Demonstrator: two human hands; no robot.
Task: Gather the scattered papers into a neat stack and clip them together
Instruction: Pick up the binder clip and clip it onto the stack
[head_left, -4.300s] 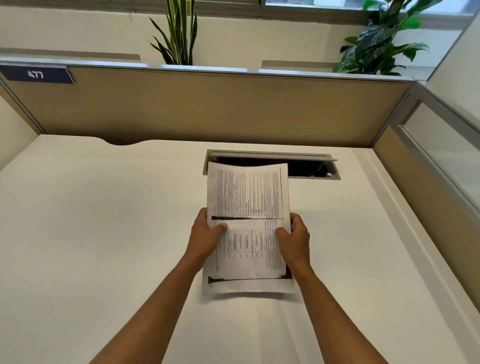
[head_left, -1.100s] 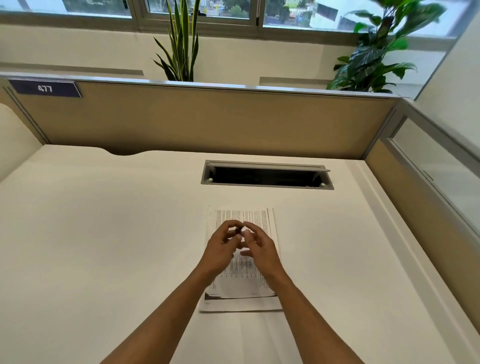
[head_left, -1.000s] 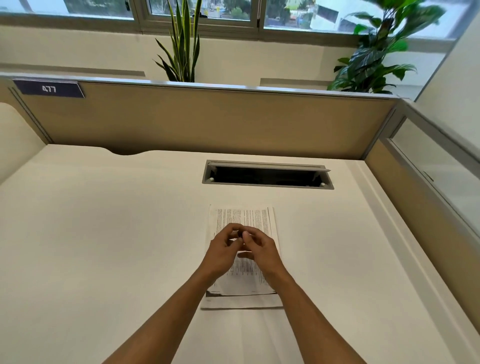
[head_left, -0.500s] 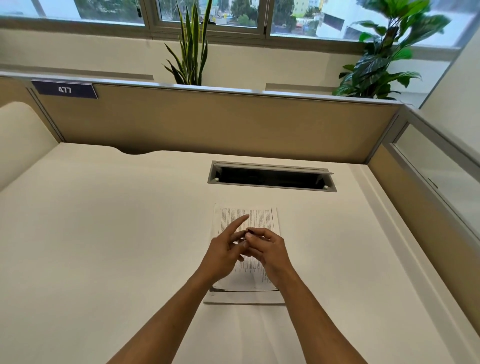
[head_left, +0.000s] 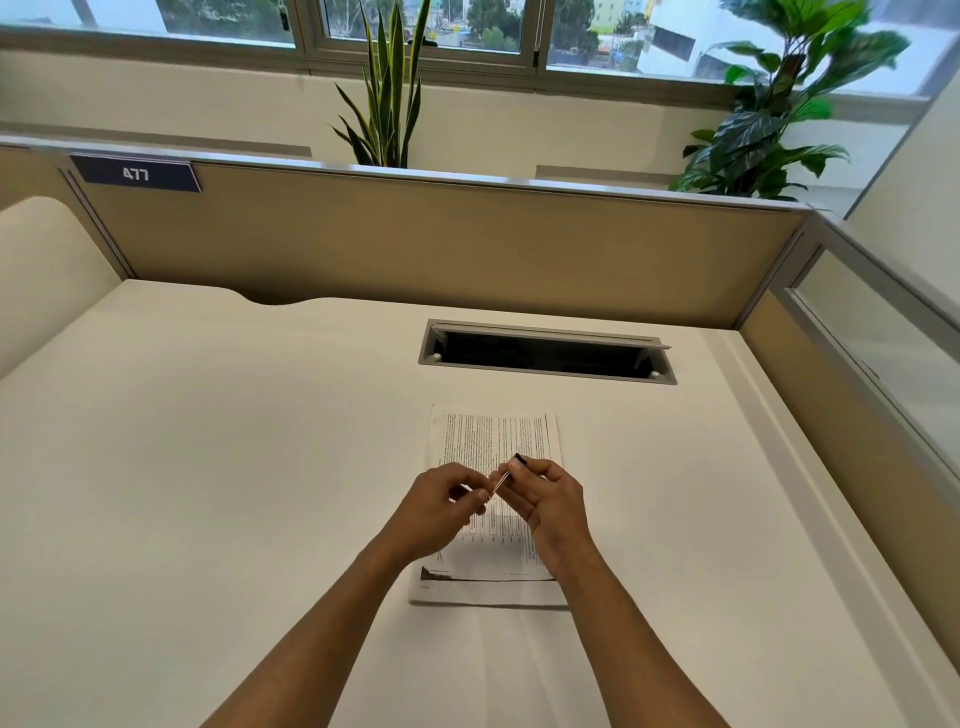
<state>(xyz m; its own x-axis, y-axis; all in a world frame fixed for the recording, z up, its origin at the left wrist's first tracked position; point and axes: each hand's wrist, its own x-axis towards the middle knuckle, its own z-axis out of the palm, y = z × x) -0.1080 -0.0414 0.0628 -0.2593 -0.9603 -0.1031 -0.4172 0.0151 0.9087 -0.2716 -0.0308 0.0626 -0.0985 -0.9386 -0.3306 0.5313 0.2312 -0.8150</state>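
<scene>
You're at a smooth white desk top (head_left: 208, 467) with a grey-framed rectangular cable slot (head_left: 545, 352), lid raised, at the far middle. Tan fabric partition with a silver top rail (head_left: 415, 244) runs along the far edge; dark blue "477" plate (head_left: 136, 174) far left. Frosted glass side panel (head_left: 883, 353) on your right. Behind: tall spiky green plant (head_left: 388, 104), broad-leaf plant (head_left: 769, 114) far right, daylit windows (head_left: 431, 23), cream wall (head_left: 208, 98).

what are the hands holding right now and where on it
A small clip, pinched between both hands above the paper stack: left hand at its lower end, right hand near the black end.
</scene>
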